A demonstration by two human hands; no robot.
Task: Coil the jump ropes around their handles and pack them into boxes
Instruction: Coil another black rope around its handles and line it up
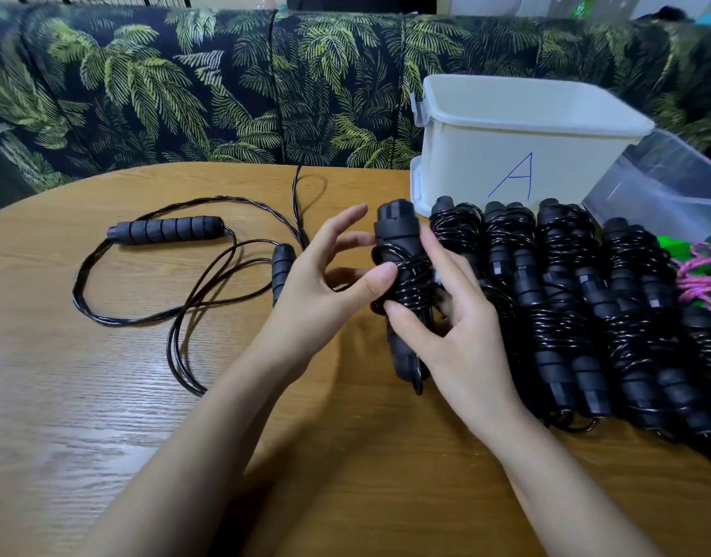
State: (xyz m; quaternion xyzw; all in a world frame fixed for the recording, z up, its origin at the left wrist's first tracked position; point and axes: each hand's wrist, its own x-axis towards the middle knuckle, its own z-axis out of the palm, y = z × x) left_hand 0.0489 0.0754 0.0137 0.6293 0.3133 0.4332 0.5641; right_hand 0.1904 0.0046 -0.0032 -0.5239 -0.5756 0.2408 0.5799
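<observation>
Item: coiled jump rope (402,259), held between my hands. Judged light. The foam handles (396,227) look soft and grippy, the glossy cord (414,285) springy and slick, so it is apt to unwind.
- Right hand (454,327): grips round the wraps.
- Left hand (325,291): fingers fanned, thumb pressing the wraps.
- Best hold: mid-coil.
- Box (506,154): beyond my right hand.

Left hand (329,293) splayed — right hand (450,319) curled, gripping.
</observation>
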